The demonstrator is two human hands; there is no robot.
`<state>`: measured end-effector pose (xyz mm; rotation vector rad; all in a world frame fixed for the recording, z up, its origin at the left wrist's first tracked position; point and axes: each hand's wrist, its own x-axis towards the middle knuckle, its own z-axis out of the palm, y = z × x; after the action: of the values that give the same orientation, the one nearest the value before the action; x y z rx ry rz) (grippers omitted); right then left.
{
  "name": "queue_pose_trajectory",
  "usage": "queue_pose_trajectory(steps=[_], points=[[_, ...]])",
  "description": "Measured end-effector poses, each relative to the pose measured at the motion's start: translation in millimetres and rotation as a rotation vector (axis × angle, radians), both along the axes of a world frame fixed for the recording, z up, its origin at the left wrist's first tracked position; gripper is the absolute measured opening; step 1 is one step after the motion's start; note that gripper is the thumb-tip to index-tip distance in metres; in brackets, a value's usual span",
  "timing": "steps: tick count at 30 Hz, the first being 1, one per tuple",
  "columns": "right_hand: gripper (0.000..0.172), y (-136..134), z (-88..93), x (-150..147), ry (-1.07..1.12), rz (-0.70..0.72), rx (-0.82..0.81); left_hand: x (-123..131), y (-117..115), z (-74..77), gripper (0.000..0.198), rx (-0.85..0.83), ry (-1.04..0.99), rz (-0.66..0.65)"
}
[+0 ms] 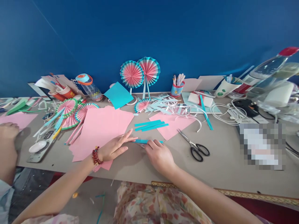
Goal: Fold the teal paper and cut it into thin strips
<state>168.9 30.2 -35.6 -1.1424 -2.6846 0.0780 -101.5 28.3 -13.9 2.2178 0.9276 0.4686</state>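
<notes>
A blue paper strip [141, 141] lies flat near the table's front edge. My left hand [116, 147], with a red bead bracelet at the wrist, has its fingers stretched out, the tips at the strip's left end. Over the right part of the strip, my right hand [158, 155] is closed with curled fingers pressing on it. A thin greyish piece pokes out below the strip by the right fingers; its kind is unclear. Just beyond lie several more blue paper strips [151, 125]. Black-handled scissors [192, 144] rest to the right, blades slightly apart.
Pink paper sheets [100, 130] spread at the left, near folded paper fans [86, 112]. Two round fans [148, 71] lean on the blue wall [149, 28]. Paper scraps [163, 104], a pen cup [177, 89] and a bottle [263, 73] stand behind. Another person's arm [8, 149] is far left.
</notes>
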Motion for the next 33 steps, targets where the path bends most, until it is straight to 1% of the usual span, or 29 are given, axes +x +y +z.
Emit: queue_pose_trajectory(steps=[5,8,10,16,20,23,26,28,30,33], points=[[0.01,1,0.9,1,-0.021,0.011,-0.018,-4,-2,-2.2,0.067,-0.132,-0.033,0.038],[0.01,2,0.3,1,-0.025,0.017,-0.018,-5,0,-0.7,0.064,-0.244,-0.095,0.066],[0.01,2,0.3,1,-0.03,0.02,-0.017,-5,2,0.9,0.063,-0.284,-0.133,0.079],[0.012,2,2.8,2,-0.039,0.034,-0.021,-5,4,0.6,0.062,-0.294,-0.138,0.049],[0.012,3,2.9,3,-0.031,0.047,-0.019,-6,2,0.0,0.059,-0.281,-0.131,0.061],[0.012,4,1.7,3,-0.009,0.045,-0.003,-2,5,2.1,0.056,-0.177,-0.065,0.081],[0.015,4,-0.6,3,0.008,0.039,0.018,5,16,4.1,0.042,0.066,0.013,0.084],[0.017,5,-2.2,3,0.015,0.036,0.025,9,28,4.2,0.038,0.212,0.068,0.023],[0.017,5,-3.3,3,0.017,0.037,0.024,10,40,3.1,0.04,0.293,0.145,-0.04],[0.015,5,-2.8,3,0.015,0.037,0.011,9,54,-0.4,0.035,0.306,0.226,-0.157]])
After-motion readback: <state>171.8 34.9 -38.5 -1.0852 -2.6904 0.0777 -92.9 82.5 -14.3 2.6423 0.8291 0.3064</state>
